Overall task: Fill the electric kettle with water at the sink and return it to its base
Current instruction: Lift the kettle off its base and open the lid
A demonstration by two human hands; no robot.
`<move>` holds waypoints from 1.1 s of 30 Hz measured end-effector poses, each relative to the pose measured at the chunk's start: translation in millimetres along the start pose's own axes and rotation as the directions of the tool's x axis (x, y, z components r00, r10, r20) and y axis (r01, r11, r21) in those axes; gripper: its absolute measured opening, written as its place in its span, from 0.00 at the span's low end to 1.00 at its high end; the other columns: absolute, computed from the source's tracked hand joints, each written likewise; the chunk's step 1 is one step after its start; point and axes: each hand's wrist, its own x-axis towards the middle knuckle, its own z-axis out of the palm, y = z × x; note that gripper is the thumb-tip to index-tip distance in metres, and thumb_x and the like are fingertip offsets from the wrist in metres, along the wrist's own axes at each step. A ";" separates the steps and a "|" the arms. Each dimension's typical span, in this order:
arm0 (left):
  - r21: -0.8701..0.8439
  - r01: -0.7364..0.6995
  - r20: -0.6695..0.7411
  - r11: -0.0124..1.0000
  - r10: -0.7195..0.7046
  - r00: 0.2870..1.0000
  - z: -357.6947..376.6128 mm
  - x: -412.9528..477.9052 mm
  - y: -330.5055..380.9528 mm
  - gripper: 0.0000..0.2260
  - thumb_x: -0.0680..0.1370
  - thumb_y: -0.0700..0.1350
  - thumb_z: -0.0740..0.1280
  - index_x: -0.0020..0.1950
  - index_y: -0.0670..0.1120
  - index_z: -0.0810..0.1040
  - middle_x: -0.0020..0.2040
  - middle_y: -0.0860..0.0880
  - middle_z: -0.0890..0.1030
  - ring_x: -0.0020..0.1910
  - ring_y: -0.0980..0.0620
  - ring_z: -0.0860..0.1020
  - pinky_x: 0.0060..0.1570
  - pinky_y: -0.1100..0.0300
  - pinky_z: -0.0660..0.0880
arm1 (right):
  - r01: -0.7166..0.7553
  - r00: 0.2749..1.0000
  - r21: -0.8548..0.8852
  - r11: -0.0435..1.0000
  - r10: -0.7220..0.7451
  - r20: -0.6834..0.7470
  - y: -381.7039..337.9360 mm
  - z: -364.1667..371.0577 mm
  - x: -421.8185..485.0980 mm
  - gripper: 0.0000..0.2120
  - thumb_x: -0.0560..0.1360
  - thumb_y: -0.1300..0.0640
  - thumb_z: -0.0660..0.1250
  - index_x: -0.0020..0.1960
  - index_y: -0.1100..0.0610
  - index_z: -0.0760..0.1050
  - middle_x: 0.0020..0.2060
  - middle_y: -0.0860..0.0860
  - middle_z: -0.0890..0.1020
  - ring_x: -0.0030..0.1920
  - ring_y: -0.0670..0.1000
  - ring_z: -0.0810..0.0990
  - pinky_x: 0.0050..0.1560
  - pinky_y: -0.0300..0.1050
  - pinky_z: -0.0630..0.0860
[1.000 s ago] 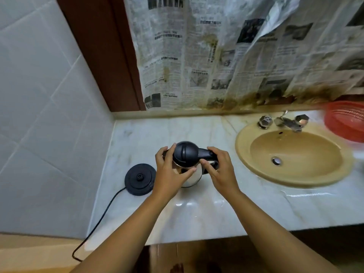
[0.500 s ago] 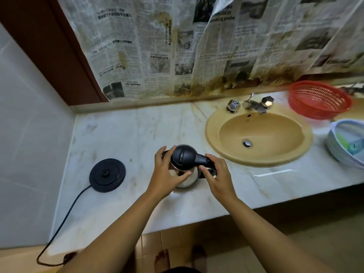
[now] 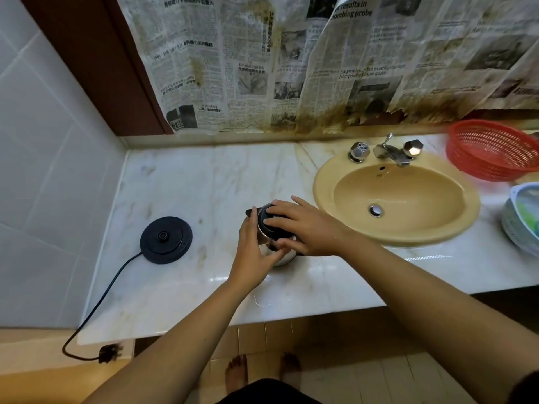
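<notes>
A small steel kettle point(image 3: 272, 228) with a black lid stands on the marble counter point(image 3: 204, 182), between its base and the sink. My left hand point(image 3: 252, 249) wraps the kettle's left side. My right hand point(image 3: 303, 225) lies over the black lid and the handle side, hiding most of the kettle. The round black base point(image 3: 166, 239) sits to the left, bare, with its cord point(image 3: 96, 307) trailing off the counter's front edge. The yellow oval sink point(image 3: 396, 199) is to the right, with a chrome tap point(image 3: 389, 151) and two knobs behind the basin.
A red plastic basket point(image 3: 493, 150) stands at the back right, and a pale bowl point(image 3: 522, 220) sits at the right edge. Stained newspaper point(image 3: 291, 62) covers the wall behind. White tiles close off the left side. My bare feet show below the counter.
My right hand has moved from the handle onto the top of the lid. The view has shifted back and down, and the kettle stays on the counter.
</notes>
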 end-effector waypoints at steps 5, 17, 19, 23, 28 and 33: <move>-0.034 0.024 0.008 0.999 -0.024 1.000 1.4 -0.7 -2.7 0.53 0.75 0.56 0.81 0.87 0.61 0.45 0.83 0.53 0.64 0.74 0.55 0.75 0.76 0.52 0.73 | 0.012 1.000 0.083 0.997 -0.012 0.002 2.8 -3.5 5.2 0.21 0.79 0.49 0.72 0.67 0.61 0.78 0.67 0.57 0.77 0.75 0.59 0.71 0.68 0.49 0.75; -0.022 0.076 0.002 0.997 -0.076 0.997 1.9 3.5 -4.2 0.62 0.72 0.54 0.84 0.87 0.59 0.37 0.83 0.54 0.66 0.77 0.51 0.74 0.77 0.46 0.73 | -0.210 0.597 0.517 0.830 0.527 -0.605 -40.1 25.4 -48.4 0.35 0.66 0.61 0.85 0.66 0.63 0.71 0.65 0.55 0.74 0.67 0.54 0.77 0.68 0.48 0.78; -0.010 0.072 -0.008 0.997 -0.072 0.997 2.6 4.6 -4.6 0.62 0.71 0.54 0.84 0.87 0.59 0.38 0.84 0.53 0.64 0.78 0.49 0.73 0.77 0.44 0.73 | -0.254 0.533 0.575 0.778 0.609 -0.588 -47.7 30.6 -56.5 0.44 0.66 0.62 0.85 0.75 0.60 0.64 0.67 0.53 0.69 0.67 0.48 0.74 0.69 0.33 0.73; 0.013 0.070 -0.004 0.997 -0.070 0.998 2.6 5.2 -1.7 0.62 0.72 0.53 0.84 0.87 0.59 0.37 0.86 0.52 0.61 0.80 0.48 0.71 0.78 0.44 0.72 | -0.384 0.518 0.421 0.822 0.569 -0.638 -51.2 34.4 -63.1 0.40 0.68 0.58 0.83 0.76 0.61 0.71 0.64 0.63 0.69 0.64 0.48 0.71 0.70 0.29 0.67; 0.036 0.056 0.003 0.998 -0.056 0.998 0.4 5.2 0.6 0.62 0.72 0.54 0.84 0.87 0.59 0.37 0.86 0.52 0.62 0.80 0.48 0.71 0.78 0.43 0.72 | -0.409 0.547 0.405 0.817 0.575 -0.608 -54.3 32.0 -65.2 0.39 0.72 0.53 0.80 0.78 0.61 0.68 0.75 0.61 0.65 0.75 0.51 0.68 0.75 0.33 0.66; 0.093 0.052 -0.053 0.994 -0.047 0.998 3.7 2.8 2.5 0.61 0.73 0.53 0.83 0.88 0.54 0.37 0.81 0.46 0.58 0.73 0.49 0.74 0.77 0.55 0.72 | -0.395 0.559 0.685 0.612 0.752 -0.350 -58.6 45.4 -82.6 0.52 0.73 0.53 0.80 0.85 0.52 0.50 0.83 0.49 0.59 0.82 0.48 0.61 0.80 0.42 0.62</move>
